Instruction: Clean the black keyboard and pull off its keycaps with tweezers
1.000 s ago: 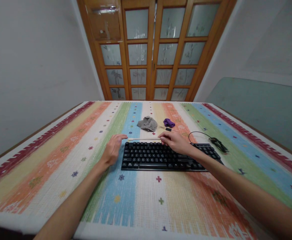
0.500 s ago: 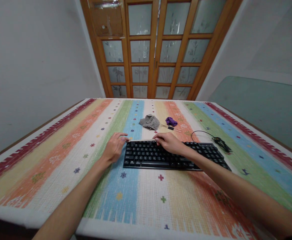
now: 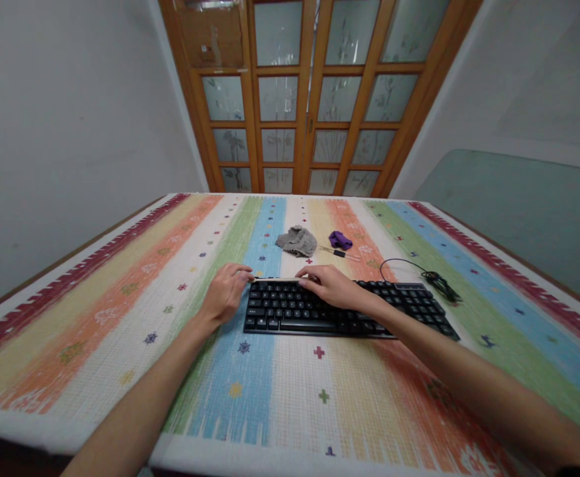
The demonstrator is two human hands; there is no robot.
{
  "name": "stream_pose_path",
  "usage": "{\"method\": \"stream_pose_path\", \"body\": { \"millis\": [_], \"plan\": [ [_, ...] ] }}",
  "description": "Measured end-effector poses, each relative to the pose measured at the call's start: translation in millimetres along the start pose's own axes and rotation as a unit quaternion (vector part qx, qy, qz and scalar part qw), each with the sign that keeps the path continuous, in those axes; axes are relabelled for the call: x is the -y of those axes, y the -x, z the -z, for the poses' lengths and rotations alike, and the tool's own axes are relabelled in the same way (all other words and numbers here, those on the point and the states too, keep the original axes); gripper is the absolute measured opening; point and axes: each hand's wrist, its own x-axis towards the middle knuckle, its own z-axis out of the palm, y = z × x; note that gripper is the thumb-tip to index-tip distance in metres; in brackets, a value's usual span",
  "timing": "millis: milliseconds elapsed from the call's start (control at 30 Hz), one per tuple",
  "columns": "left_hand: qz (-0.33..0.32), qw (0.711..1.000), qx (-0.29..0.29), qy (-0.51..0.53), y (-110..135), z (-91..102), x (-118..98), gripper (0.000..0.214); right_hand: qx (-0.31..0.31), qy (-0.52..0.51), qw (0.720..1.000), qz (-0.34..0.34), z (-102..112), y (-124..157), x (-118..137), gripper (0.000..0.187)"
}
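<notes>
A black keyboard (image 3: 314, 317) lies flat on the striped tablecloth (image 3: 290, 391). A thin pale stick (image 3: 276, 279) runs along its far edge, near the top row of keys. My right hand (image 3: 327, 283) reaches over the keyboard, its thumb and fingers pinched on the stick's right part. My left hand (image 3: 227, 291) is closed at the keyboard's far left corner, fingertips touching the stick's left end. Whether those left fingers grip the stick or the keyboard's corner, I cannot tell.
Beyond the keyboard lie a crumpled grey cloth (image 3: 297, 241), a purple cloth (image 3: 341, 240) and a small brush-like tool with a black band (image 3: 339, 254). A coiled black cable (image 3: 439, 286) rests at the right. Glazed wooden doors (image 3: 304, 99) stand behind the table.
My right hand has slid slightly left along the keyboard's far edge, closer to my left hand. My left hand stays at the corner, nearly unmoved.
</notes>
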Motion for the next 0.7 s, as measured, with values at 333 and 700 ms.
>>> {"method": "stream_pose_path", "body": {
  "millis": [333,700],
  "plan": [
    [0.032,0.998,-0.015,-0.054,-0.7,1.3,-0.6,0.052,0.009,-0.002,1.000,0.013,-9.6,-8.7,7.7,0.018],
    [0.008,0.996,0.030,-0.086,0.1,1.7,2.3,0.054,0.014,-0.003,1.000,0.006,-5.4,-2.2,1.8,0.018]
  ]
}}
